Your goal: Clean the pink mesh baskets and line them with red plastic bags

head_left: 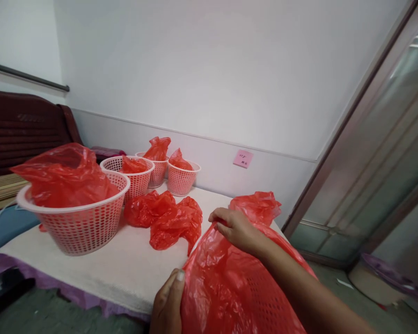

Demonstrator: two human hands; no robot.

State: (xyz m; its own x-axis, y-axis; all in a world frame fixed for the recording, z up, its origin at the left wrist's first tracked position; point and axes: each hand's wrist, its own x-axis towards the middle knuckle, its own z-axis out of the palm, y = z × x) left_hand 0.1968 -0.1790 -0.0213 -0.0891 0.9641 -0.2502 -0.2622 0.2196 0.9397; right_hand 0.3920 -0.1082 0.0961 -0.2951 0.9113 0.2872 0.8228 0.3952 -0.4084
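Note:
A red plastic bag (226, 278) lines a perforated basket (264, 287) close in front of me, its film drawn over the rim. My left hand (170, 301) grips the bag at the near left rim, thumb on top. At the far rim, my right hand (234, 227) pinches the bag's edge, its forearm reaching across the opening. Crumpled red bags (176, 222) lie on the table just left of the basket. Another red bag (255, 206) sits behind my right hand.
A large pink-white basket (80, 227) with a red bag stands at left on the white-covered table (125, 273). Several smaller baskets (183, 178) with red bags stand near the wall. A pink note (242, 158) is on the wall; a bin (379, 278) stands on the floor at right.

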